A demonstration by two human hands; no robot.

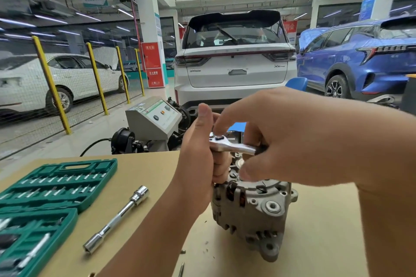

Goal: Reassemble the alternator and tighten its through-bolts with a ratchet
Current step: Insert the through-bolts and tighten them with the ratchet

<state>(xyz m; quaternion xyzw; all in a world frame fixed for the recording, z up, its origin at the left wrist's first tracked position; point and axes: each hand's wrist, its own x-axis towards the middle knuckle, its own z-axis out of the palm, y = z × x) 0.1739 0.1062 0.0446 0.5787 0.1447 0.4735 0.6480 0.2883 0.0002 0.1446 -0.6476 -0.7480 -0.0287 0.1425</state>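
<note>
Alternator upright on counter; left hand wraps the socket stem, right hand grasps ratchet: keep the drive square on the bolt, swing short.

Our left hand is raised thumb up, fingers curled in a grip; our right hand reaches across, fingers curled down.

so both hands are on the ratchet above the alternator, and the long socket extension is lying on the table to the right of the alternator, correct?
Not quite. The head view shows the socket extension lying left of the alternator, beside the green tool case. The rest holds: the left hand and right hand are both on the ratchet above the alternator.
</note>
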